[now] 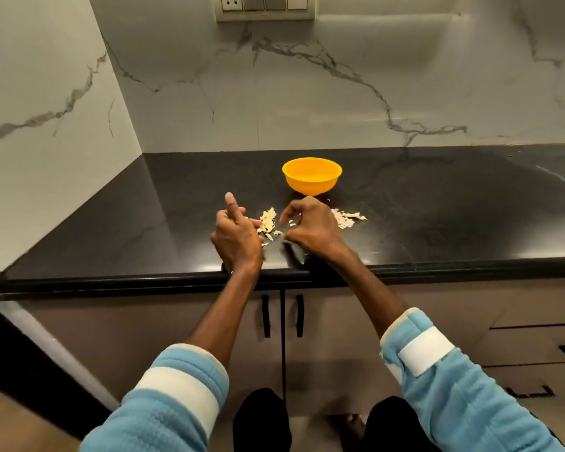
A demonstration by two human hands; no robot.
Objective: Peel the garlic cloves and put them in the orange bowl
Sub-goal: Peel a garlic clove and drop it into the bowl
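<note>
Blue fleece sleeves (177, 386) are reaching over the black stone counter (437, 207). The left hand (235, 238) and right hand (310, 230) are curling beside pale papery garlic peelings (268, 220); I cannot tell what either is gripping. The round orange plastic bowl (312, 185) is sitting just behind the right hand.

Upright orange bowl (312, 176) on the black counter (437, 207) — papery garlic skins (268, 220) scattered just before it

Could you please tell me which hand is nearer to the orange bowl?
Right. The right hand is just in front of the orange bowl, on the person's side; the left hand is farther off, to its left.
</note>
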